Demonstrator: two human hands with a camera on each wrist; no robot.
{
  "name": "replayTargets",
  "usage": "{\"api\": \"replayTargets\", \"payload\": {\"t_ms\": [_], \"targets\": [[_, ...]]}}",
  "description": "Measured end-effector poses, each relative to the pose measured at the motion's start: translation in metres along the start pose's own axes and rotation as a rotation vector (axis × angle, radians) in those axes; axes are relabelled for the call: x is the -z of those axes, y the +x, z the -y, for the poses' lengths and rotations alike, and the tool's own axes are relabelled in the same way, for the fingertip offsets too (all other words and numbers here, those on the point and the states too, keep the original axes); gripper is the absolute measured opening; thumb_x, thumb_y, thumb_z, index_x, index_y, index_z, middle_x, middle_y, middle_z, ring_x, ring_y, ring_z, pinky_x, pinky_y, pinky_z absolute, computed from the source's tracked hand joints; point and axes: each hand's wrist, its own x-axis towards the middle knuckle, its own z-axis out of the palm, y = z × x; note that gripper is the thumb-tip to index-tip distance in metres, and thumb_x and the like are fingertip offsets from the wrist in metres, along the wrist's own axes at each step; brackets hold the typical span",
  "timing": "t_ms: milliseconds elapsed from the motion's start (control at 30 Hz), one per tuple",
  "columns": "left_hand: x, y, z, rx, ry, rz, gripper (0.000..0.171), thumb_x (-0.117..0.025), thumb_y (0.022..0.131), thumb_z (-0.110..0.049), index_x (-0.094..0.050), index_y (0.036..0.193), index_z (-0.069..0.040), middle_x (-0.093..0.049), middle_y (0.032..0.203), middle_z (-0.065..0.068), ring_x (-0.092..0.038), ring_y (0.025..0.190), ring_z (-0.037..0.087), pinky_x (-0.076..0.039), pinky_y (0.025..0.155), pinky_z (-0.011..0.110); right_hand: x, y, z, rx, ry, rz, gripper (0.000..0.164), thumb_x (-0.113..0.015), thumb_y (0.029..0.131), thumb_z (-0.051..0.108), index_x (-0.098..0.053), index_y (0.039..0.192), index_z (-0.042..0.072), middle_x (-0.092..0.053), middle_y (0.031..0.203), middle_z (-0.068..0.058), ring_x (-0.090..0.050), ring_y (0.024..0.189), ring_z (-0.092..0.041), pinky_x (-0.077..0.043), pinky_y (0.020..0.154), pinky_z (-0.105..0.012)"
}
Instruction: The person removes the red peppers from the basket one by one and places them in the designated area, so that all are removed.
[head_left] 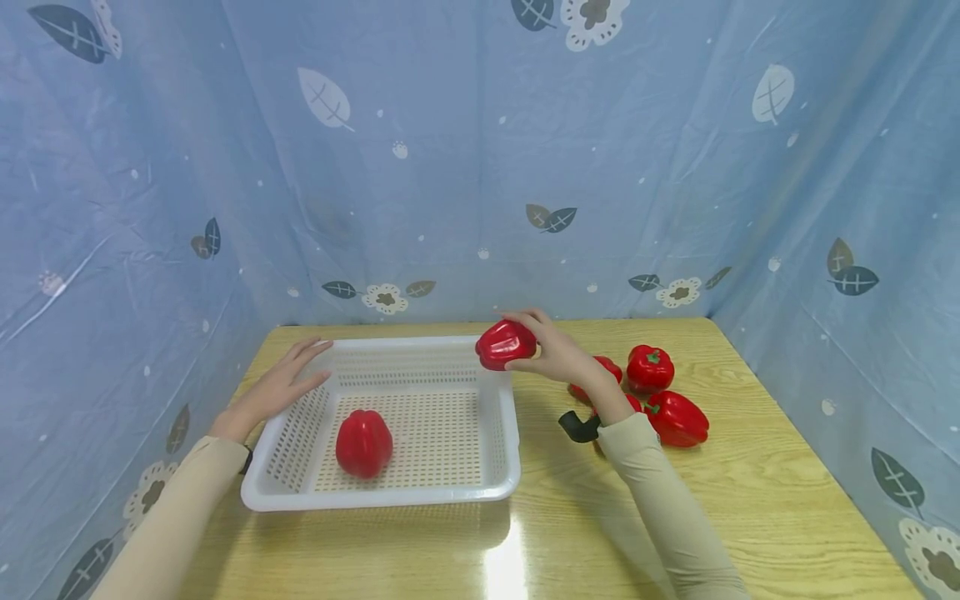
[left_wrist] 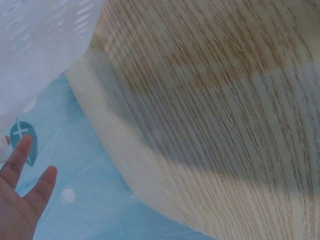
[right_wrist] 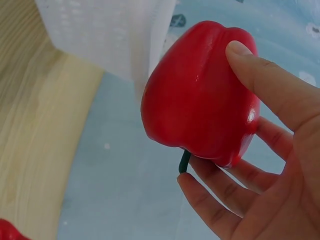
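Red bell pepper [head_left: 507,347] pinched in right hand [head_left: 555,353], at far right corner of white basket [head_left: 382,500]; left hand [head_left: 273,393] spread beside left rim; second pepper [head_left: 364,444] inside, more peppers [head_left: 650,369] on surface [head_left: 772,467].

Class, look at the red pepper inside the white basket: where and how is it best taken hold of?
Probably from above, with fingers and thumb on the left and right flanks of the pepper. The basket walls it in all round, yet leaves room on both those sides; its rounded body offers broad flanks, and no stem shows to pinch.
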Motion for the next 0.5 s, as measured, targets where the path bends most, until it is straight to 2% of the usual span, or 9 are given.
{"api": "replayTargets", "payload": {"t_ms": [500], "targets": [[0.000, -0.001, 0.000, 0.003, 0.000, 0.003, 0.063, -0.049, 0.093, -0.045, -0.025, 0.147, -0.023, -0.012, 0.154, 0.013, -0.016, 0.137, 0.044, -0.020, 0.098, 0.072, 0.006, -0.020, -0.028, -0.116, -0.031, 0.009, 0.078, -0.076, 0.075, 0.034, -0.037, 0.141, 0.016, -0.043, 0.131, -0.010, -0.048, 0.115, -0.029, -0.048, 0.090, -0.049]]}}
